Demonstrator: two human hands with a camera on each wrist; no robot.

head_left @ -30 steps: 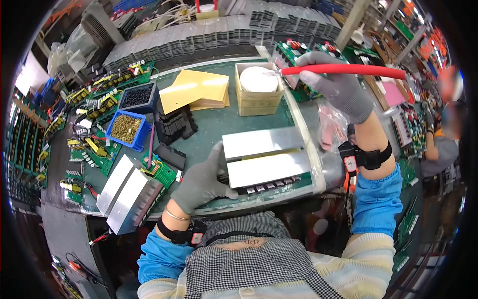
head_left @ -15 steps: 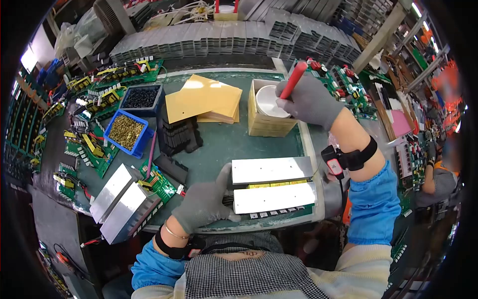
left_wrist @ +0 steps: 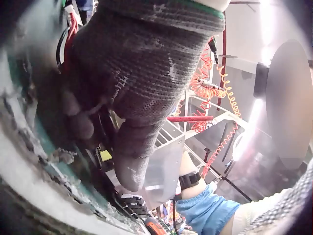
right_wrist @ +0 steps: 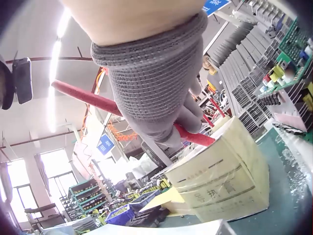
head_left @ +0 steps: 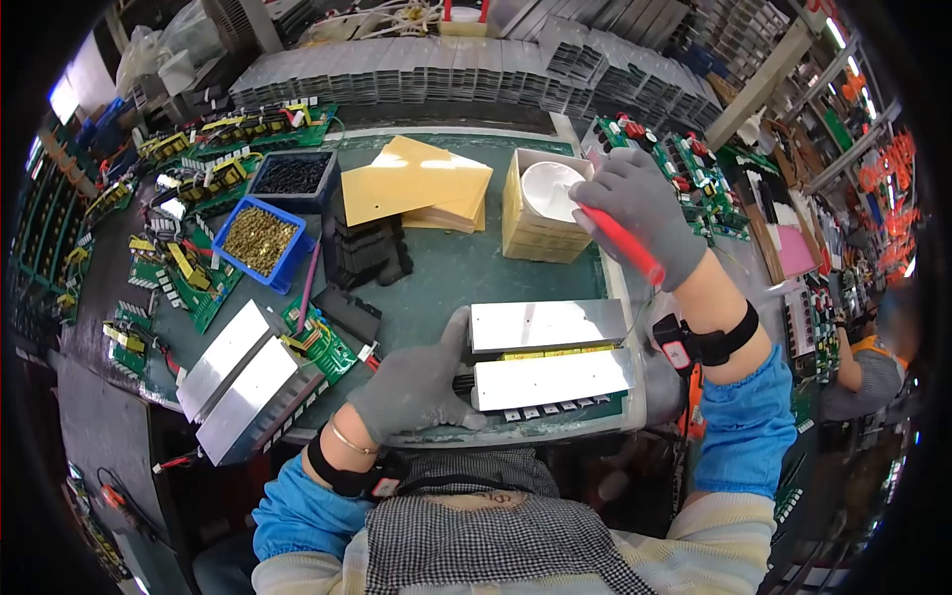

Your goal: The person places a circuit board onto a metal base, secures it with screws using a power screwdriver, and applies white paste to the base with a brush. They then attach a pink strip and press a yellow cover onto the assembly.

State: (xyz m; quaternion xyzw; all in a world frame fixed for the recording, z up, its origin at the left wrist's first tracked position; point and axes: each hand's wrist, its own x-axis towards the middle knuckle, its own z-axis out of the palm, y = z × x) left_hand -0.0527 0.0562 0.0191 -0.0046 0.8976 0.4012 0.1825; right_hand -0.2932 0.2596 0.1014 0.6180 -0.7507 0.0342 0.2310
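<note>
My gloved right hand (head_left: 643, 213) grips a red-handled stick (head_left: 625, 241). The stick's lower end points into a white round tub (head_left: 548, 188) standing inside an open cardboard box (right_wrist: 220, 181). At the front of the bench lies a circuit board (head_left: 555, 407) with two long silver heat sinks (head_left: 545, 325) on top and yellow parts in the gap between them. Its left end is held by my gloved left hand (head_left: 412, 387), index finger along the far heat sink's end and thumb at the near corner. In the left wrist view, that thumb (left_wrist: 129, 171) overlaps the board's side.
Another board with silver heat sinks (head_left: 248, 382) lies at the left. Behind it stand a blue bin (head_left: 288, 263) of brass-coloured pieces and a dark bin (head_left: 322, 193) of black pieces. Yellow sheets (head_left: 397, 183) lie mid-bench. Metal channels (head_left: 397, 84) line the back.
The right hand has lowered the stick from across the top of the tub into it, and the handle has swung toward me. The left hand stays at the board's left end.
</note>
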